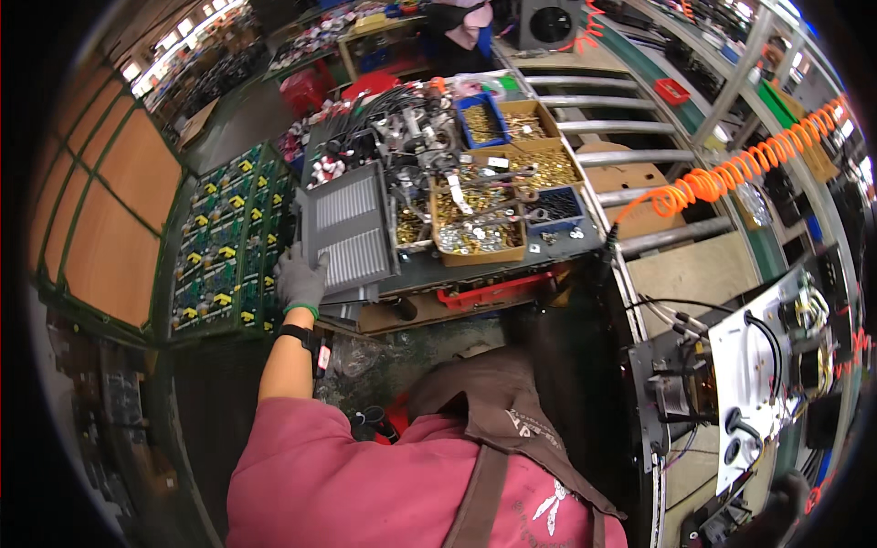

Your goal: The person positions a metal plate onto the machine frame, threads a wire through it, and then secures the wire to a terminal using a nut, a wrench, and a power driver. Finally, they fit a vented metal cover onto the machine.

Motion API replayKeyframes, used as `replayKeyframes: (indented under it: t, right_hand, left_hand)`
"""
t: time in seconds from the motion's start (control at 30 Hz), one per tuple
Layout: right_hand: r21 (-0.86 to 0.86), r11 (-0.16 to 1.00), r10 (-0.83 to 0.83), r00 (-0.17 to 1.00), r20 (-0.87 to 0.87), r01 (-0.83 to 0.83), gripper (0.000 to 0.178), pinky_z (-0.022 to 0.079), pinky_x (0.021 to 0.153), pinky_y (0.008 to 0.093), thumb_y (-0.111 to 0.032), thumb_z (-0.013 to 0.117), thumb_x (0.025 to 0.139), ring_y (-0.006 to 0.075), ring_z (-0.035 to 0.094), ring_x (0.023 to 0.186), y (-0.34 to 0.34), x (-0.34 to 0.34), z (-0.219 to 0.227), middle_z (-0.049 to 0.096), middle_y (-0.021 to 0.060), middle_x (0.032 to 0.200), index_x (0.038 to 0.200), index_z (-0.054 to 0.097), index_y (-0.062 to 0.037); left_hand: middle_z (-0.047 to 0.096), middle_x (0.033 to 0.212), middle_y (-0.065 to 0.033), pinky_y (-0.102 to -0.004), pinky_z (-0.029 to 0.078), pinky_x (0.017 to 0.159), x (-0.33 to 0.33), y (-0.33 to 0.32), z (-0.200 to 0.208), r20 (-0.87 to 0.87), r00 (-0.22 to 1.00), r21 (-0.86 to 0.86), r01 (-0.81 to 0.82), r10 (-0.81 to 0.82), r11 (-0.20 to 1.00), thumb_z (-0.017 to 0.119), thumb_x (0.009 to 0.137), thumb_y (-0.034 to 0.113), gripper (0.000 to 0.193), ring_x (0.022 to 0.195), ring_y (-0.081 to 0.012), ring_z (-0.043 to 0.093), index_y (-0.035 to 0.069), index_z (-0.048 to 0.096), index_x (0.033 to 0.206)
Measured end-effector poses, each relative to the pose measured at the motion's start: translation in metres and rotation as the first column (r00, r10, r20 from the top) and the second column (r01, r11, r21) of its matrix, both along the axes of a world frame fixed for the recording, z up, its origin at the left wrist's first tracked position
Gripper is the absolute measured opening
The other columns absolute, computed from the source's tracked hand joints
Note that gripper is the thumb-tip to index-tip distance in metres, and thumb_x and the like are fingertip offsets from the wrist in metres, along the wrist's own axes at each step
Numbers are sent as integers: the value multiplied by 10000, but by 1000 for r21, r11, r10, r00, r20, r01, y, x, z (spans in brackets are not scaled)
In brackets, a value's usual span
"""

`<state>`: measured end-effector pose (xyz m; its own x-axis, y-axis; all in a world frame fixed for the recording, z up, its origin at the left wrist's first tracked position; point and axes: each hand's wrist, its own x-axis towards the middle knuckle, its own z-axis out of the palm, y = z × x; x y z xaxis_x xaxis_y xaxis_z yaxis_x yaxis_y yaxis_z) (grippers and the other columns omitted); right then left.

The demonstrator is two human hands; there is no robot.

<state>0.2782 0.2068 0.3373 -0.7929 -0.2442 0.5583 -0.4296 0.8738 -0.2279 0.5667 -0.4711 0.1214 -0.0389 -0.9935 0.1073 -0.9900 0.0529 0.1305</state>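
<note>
My left hand [300, 277], in a grey glove with a green cuff, reaches to the near left side of a grey ribbed metal panel [345, 224]. Its fingers are stretched and apart, with the thumb against the panel's edge. The panel lies tilted at the left end of the workbench, and more grey sheet metal [356, 294] shows beneath it. At the lower right, a dark blurred shape that may be my right hand [787, 504] is beside a white-plated machine assembly [744, 374]; its fingers cannot be made out.
Cardboard boxes of brass-coloured fasteners [548, 167], blue bins [554, 208] and metal fittings [411, 128] crowd the bench. Left stands a green crate of circuit boards [219, 247]. On the right runs a roller conveyor [630, 157], with a coiled orange air hose [722, 183] above it.
</note>
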Motion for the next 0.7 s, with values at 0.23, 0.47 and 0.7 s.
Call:
replayKeyframes:
  t: [0.23, 0.47, 0.7]
  right_hand:
    - [-564, 528, 838, 286, 464, -635, 176, 522, 754, 312, -17, 663, 834, 235, 672, 837, -318, -9, -97, 686, 147, 939, 1006, 660, 21]
    - [-342, 238, 869, 42, 493, -909, 243, 525, 720, 412, -211, 648, 857, 334, 630, 875, -443, 40, -164, 639, 128, 999, 1069, 599, -102]
    - [-182, 198, 977, 179, 113, -963, 540, 284, 1118, 483, -137, 621, 760, 347, 421, 1288, -479, 70, -192, 502, 167, 1296, 1276, 492, -48]
  left_hand:
    - [708, 990, -161, -355, 509, 874, 61, -61, -41, -366, 930, 263, 76, 26, 962, 680, 729, 274, 379, 929, -293, 678, 70, 689, 1048]
    - [604, 742, -97, -355, 484, 546, 73, -87, -26, -579, 686, 745, 227, 440, 627, 640, 718, 118, 184, 636, -202, 581, -14, 621, 845]
    - [620, 975, -104, -339, 478, 657, 55, -9, 17, -917, 395, 275, 524, 56, 807, 531, 866, 206, 313, 780, -204, 584, -35, 589, 1055]
